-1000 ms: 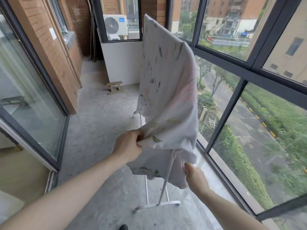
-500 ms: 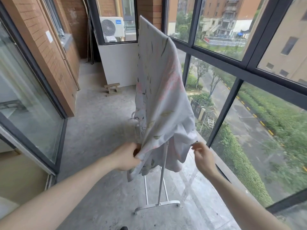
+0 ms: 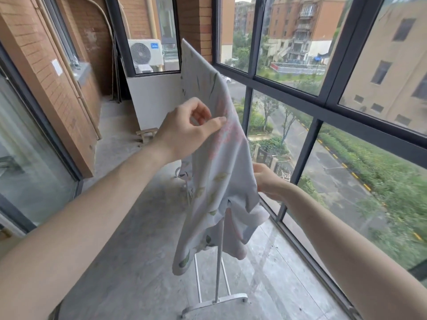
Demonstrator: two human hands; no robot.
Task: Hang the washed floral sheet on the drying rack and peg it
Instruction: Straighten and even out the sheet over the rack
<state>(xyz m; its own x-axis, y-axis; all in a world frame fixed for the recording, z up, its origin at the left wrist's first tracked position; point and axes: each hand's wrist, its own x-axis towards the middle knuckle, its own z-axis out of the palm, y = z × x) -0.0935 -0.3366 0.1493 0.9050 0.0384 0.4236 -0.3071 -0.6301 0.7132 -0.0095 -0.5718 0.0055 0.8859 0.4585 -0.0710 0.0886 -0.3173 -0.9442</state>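
sheet draped, no pegs visible yet

at frame centre my left hand [image 3: 184, 130] pinched the pale floral cotton sheet [image 3: 217, 181] over the white metal drying rack [image 3: 218, 282]; my right hand [image 3: 269, 181] gripped its far edge.

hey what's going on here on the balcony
A person is hanging a floral sheet over a white drying rack beside the windows. Their left hand touches the sheet near the top, and their right hand is at its far side, lower down. The lower end hangs bunched. No pegs are visible.
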